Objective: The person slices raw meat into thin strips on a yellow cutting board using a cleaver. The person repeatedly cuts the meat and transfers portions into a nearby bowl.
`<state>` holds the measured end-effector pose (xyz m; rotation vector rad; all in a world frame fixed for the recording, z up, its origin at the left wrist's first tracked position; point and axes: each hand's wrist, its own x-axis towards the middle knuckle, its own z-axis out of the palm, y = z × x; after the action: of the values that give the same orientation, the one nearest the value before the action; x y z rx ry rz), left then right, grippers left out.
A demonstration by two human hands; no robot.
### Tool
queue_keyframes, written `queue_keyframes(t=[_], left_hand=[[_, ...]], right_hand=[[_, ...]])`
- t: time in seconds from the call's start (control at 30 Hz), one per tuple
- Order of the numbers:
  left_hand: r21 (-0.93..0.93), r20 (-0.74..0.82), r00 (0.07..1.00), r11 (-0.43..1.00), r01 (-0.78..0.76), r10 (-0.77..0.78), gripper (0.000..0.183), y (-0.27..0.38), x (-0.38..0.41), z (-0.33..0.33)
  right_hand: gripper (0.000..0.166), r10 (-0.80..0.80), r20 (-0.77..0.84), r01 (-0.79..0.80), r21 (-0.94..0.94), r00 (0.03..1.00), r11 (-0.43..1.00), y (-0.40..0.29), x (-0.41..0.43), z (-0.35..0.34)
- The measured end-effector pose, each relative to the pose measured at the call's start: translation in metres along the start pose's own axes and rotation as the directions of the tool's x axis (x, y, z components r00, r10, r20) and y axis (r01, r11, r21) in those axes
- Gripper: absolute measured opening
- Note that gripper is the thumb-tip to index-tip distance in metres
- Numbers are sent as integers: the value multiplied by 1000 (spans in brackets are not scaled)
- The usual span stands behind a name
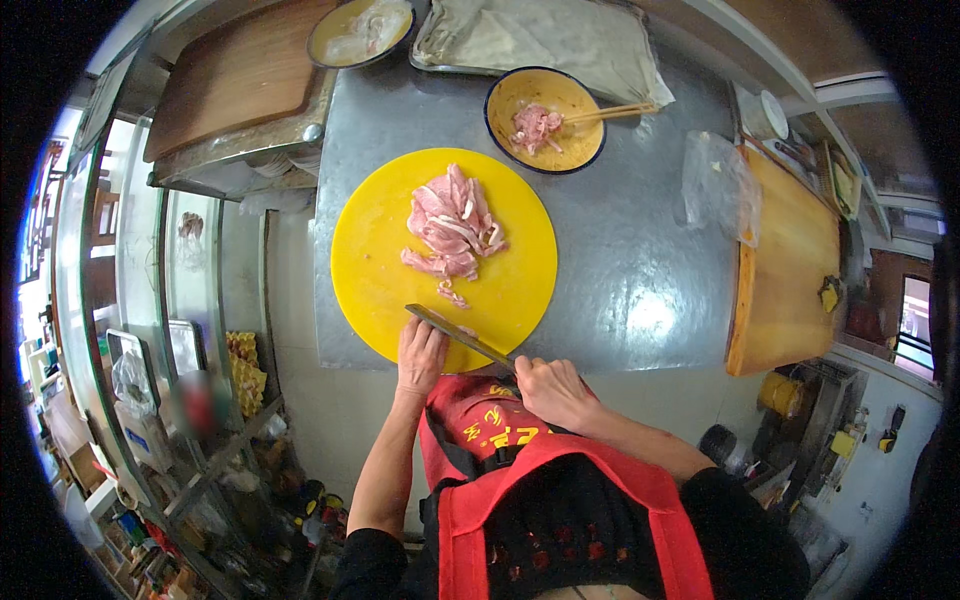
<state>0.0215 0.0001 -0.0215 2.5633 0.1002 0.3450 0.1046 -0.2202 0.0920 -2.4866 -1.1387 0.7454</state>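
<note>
My right hand (551,388) is closed around the handle of a knife (459,335), whose blade reaches left over the near edge of a round yellow cutting board (517,300). Beside the blade's far end, my left hand (421,354) rests at the board's near edge with its fingers bent; whether it holds meat is hidden. A pile of sliced raw meat (450,217) lies on the board, with a few small strips (452,293) just below it. A bit of meat shows behind the blade. Beyond the board, an enamel bowl (581,146) contains meat pieces (536,127) and a pair of chopsticks (611,114).
The metal table (630,240) carries a cloth-covered tray (540,37) at the back and a second bowl (337,45) with a plastic bag. At right, a clear plastic bag (712,184) lies against a wooden board (787,262). Another wooden board (240,71) stands back left.
</note>
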Motion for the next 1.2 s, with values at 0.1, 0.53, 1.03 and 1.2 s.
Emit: queue_keyframes(t=[0.1,0.53,1.03,1.2], left_hand=[[-7,-2,1000,1000,-6,6,24,-2,-1,0],[15,-97,995,1000,-2,3,24,-2,-1,3],[-6,-9,1000,1000,-1,0,20,-2,-1,-4],[90,-63,998,996,3,2,23,-3,-3,0]], right_hand=[[10,25,58,-25,-1,998,1000,-6,2,-6],[13,29,27,-30,38,999,999,10,15,8],[10,-24,-43,24,10,999,1000,-17,58,19],[11,40,99,-45,49,994,998,6,22,11]])
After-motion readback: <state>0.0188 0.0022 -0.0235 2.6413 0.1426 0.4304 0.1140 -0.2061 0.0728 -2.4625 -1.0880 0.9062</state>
